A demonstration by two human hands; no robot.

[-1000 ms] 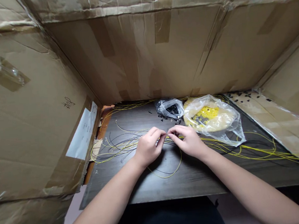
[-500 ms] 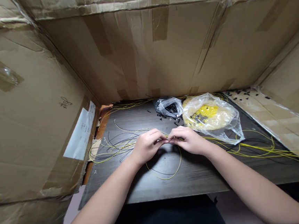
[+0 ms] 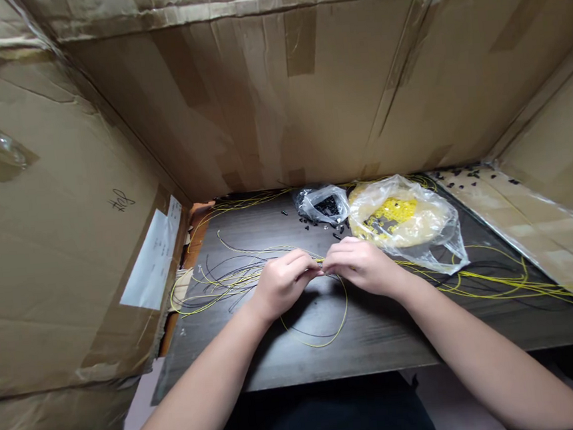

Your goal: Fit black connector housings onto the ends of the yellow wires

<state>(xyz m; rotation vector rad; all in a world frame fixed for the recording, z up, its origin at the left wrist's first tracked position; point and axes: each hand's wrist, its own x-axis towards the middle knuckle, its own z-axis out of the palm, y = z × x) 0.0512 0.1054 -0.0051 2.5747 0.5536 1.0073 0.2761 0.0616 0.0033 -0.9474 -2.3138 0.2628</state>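
My left hand (image 3: 287, 278) and my right hand (image 3: 358, 265) meet fingertip to fingertip above the middle of the dark table. Both are closed in a pinch on thin wire; the exact spot they grip, and any small part there, is hidden by the fingers. A yellow and black wire loop (image 3: 345, 307) hangs down below the fingertips onto the tabletop. Yellow and black wires (image 3: 227, 284) fan out to the left of my left hand. More yellow wires (image 3: 503, 286) run from behind my right wrist toward the right edge.
Behind my hands lie a clear bag of small black pieces (image 3: 326, 206) and a larger bag of small yellow pieces (image 3: 399, 212). Loose black bits are scattered around the smaller bag. Cardboard walls (image 3: 267, 103) enclose the dark table (image 3: 300, 368) at the back and sides.
The fingers of my right hand have curled in slightly at the pinch point. The wires and bags stay in place; the view has shifted slightly.
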